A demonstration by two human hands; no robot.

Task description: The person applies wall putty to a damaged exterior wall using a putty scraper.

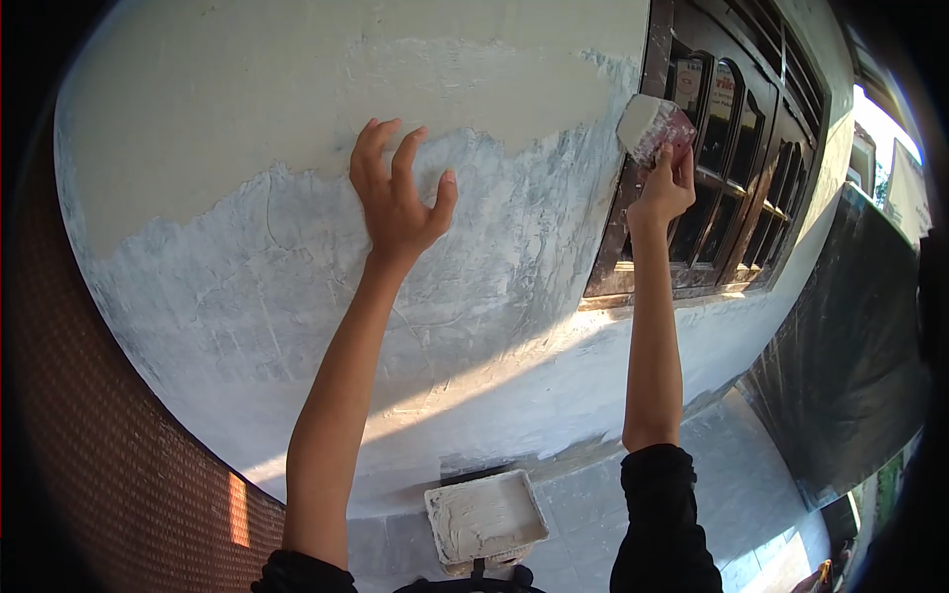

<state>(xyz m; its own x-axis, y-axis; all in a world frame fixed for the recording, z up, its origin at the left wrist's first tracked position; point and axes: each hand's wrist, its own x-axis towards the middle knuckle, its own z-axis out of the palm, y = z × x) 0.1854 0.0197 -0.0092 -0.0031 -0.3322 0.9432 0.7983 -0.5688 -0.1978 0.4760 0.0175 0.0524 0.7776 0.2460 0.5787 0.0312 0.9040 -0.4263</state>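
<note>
My left hand is raised in front of the wall, its fingers spread and curved, with nothing in it. My right hand grips a flat reddish scraper by its lower edge, beside the window frame. Pale putty covers the scraper's left part. Behind both hands is the wall, cream and smooth at the top, bluish white and patchy lower down. Below the hands, a rectangular tray holds whitish putty.
A dark wooden window with glass panes is at the right. A woven brown surface borders the left side. A dark sheet hangs at the far right, above grey floor tiles.
</note>
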